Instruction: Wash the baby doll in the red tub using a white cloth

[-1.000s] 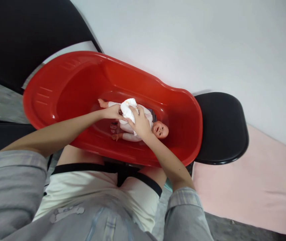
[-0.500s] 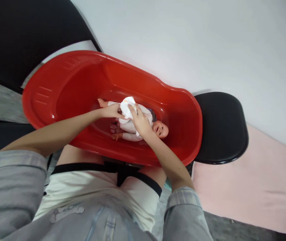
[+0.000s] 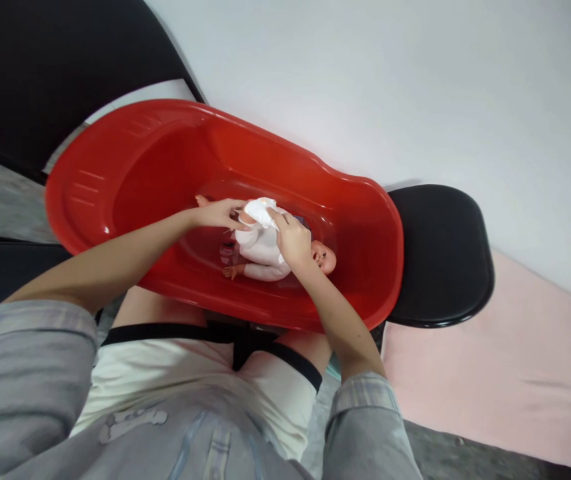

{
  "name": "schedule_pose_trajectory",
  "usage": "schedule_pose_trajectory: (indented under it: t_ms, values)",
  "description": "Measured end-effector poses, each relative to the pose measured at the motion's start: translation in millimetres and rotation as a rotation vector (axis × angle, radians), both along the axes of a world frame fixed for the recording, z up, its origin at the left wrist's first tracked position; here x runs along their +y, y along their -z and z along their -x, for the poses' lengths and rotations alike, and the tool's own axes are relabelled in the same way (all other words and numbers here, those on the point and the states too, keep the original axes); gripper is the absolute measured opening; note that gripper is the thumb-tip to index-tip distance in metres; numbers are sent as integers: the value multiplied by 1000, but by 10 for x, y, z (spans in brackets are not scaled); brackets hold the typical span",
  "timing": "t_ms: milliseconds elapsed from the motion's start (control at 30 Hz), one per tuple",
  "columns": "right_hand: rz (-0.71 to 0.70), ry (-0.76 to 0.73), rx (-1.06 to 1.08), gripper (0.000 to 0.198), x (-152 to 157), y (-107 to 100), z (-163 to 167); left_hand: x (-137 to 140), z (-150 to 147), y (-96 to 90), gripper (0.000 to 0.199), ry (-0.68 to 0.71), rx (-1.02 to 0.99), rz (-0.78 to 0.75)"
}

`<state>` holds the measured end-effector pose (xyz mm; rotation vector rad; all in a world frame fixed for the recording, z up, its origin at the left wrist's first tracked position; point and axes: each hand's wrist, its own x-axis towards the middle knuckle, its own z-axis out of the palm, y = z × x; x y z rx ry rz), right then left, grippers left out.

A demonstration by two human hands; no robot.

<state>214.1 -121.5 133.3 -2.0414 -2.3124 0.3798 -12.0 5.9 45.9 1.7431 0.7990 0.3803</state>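
Observation:
A baby doll [image 3: 264, 248] in pale clothing lies on its back in a red baby bathtub [image 3: 360, 293], its head toward the right end. Over its middle is a bunched white cloth [image 3: 264, 208] with a small orange print. My right hand [image 3: 293, 239] pinches the right side of this cloth near the doll's chest. On the other side, my left hand [image 3: 221, 215] has its thumb and fingers around a bare, skin-coloured part of the doll beside the cloth. Which limb that is, I cannot tell. My right hand and wrist partly cover the doll's chest and head.
A black stool seat [image 3: 443, 257] adjoins the tub's right end. Beyond it lies a pink mat [image 3: 505, 373]. A large black surface [image 3: 65, 67] stands at the upper left, and a white wall [image 3: 390, 87] runs behind the tub.
My right hand has moved slightly right, drawing the white cloth with it. A bare part of the doll now shows between the cloth and my left hand.

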Motion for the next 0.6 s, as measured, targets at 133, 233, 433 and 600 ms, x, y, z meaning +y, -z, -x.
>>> schedule_pose_trajectory:
  t_ms: [133, 233, 433, 600]
  values:
    - [-19, 22, -18, 66, 17, 43, -45, 143, 155, -112, 75, -54, 82, 79]
    - [1, -2, -29, 61, 31, 89, -44, 235, 253, -125, 72, -186, 65, 105]
    - [230, -198, -40, 49, 43, 196, 2, 301, 317, -4, 53, -716, 39, 124]
    - [501, -299, 127, 18, -37, 455, 62, 400, 502, 171, 36, -719, 158, 250]
